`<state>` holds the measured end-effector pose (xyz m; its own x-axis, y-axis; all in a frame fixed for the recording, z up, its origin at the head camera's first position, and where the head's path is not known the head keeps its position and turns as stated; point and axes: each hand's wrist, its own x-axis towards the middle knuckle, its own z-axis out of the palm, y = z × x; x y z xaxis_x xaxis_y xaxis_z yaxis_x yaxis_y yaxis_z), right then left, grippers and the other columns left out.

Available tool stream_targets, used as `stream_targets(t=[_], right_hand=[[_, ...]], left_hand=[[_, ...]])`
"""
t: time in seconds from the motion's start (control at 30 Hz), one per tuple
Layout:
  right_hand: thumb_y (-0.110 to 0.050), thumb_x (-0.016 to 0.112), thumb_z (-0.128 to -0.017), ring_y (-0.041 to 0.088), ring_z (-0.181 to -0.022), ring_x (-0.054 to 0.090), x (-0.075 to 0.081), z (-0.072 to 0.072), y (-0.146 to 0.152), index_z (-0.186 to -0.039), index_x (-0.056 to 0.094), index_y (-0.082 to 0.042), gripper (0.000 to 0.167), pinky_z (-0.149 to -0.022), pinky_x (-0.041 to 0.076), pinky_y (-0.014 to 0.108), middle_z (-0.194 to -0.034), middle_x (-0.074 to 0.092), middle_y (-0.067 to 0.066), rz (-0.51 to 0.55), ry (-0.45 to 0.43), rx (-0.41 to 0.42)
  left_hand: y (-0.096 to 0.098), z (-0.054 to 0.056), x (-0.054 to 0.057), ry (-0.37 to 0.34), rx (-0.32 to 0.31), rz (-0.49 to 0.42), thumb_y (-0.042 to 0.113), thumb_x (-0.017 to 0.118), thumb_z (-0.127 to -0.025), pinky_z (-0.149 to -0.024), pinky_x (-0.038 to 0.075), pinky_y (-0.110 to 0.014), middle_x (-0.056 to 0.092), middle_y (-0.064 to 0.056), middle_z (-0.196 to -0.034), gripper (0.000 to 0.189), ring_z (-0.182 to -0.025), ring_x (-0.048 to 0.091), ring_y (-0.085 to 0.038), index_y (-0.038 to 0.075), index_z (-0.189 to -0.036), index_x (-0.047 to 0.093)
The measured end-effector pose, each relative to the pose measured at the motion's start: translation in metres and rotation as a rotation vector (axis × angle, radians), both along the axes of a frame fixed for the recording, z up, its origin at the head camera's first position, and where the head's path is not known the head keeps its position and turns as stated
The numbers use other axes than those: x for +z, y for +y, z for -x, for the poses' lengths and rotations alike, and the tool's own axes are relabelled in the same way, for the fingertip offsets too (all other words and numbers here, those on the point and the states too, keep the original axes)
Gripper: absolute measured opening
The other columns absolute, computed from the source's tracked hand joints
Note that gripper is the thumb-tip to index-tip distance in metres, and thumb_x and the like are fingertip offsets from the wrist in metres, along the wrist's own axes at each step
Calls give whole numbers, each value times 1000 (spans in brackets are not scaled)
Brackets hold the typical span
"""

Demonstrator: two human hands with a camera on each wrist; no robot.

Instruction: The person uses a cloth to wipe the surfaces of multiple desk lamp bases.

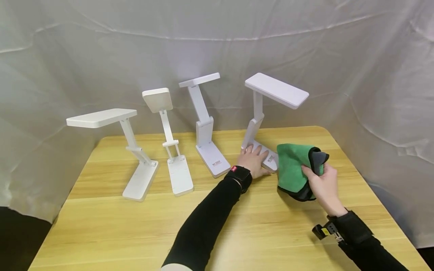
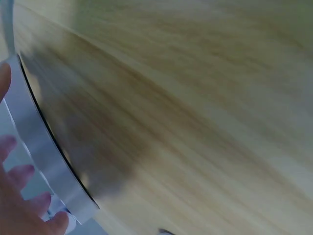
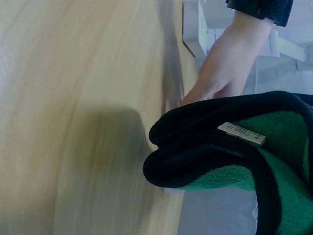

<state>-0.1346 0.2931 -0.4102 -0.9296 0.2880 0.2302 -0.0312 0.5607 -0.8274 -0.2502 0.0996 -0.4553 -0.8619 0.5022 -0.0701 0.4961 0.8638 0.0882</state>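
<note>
My left hand [image 1: 251,162] rests with spread fingers on the base of the rightmost white desk lamp [image 1: 276,90]. The left wrist view shows its fingertips along the lamp base [image 2: 46,147]. My right hand [image 1: 323,186] pinches a folded green and grey cloth [image 1: 293,167] with black edging. The cloth hangs beside the right edge of that base and hides part of it. A small white label [image 3: 242,133] shows on the cloth in the right wrist view, where the cloth partly covers my left hand.
Three more white desk lamps stand unfolded to the left: one at the far left [image 1: 101,117], one with its head tilted [image 1: 157,99], and one in the middle [image 1: 200,103]. The wooden table [image 1: 112,229] has a pale grey fabric backdrop [image 1: 135,64] behind it.
</note>
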Motion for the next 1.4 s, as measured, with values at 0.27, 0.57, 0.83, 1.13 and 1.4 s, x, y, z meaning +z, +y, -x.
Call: stream_targets(t=[0.27,0.57,0.83,1.13,1.4], right_hand=[[-21,67,-96,-14,-85,58,3,-3,4,-122,62,2,35,-76,49,7,-94,57,-32,13,18,20],[-20,66,-97,-16,-87,59,-1,-7,6,-126,60,1,37,-78,49,5,-96,57,-33,32,16,26],[-21,67,-97,-16,-89,58,1,-6,4,-127,61,3,39,-78,50,5,-98,56,-30,25,9,28],[-12,70,-93,-15,-88,60,-3,-4,-5,-122,64,5,34,-78,49,5,-95,58,-37,42,66,97],[-3,69,-91,-12,-86,64,-8,-6,-16,-120,63,9,32,-76,54,8,-96,63,-35,84,109,247]], left_hand=[[0,-4,4,-7,-41,22,73,52,-91,-124,30,-53,34,3,-165,76,-152,33,-30,34,-155,39],[-20,-36,3,56,-167,80,74,50,-90,-126,28,-48,36,0,-164,76,-151,36,-30,35,-155,38],[-44,-87,11,42,-212,114,73,48,-92,-125,30,-48,35,-1,-165,75,-151,36,-30,34,-156,37],[-62,-130,12,67,-117,148,77,46,-90,-118,40,-51,39,-3,-163,80,-146,43,-31,33,-156,38],[-77,-167,14,121,1,244,83,44,-86,-107,52,-39,48,-3,-157,85,-137,54,-31,32,-153,42]])
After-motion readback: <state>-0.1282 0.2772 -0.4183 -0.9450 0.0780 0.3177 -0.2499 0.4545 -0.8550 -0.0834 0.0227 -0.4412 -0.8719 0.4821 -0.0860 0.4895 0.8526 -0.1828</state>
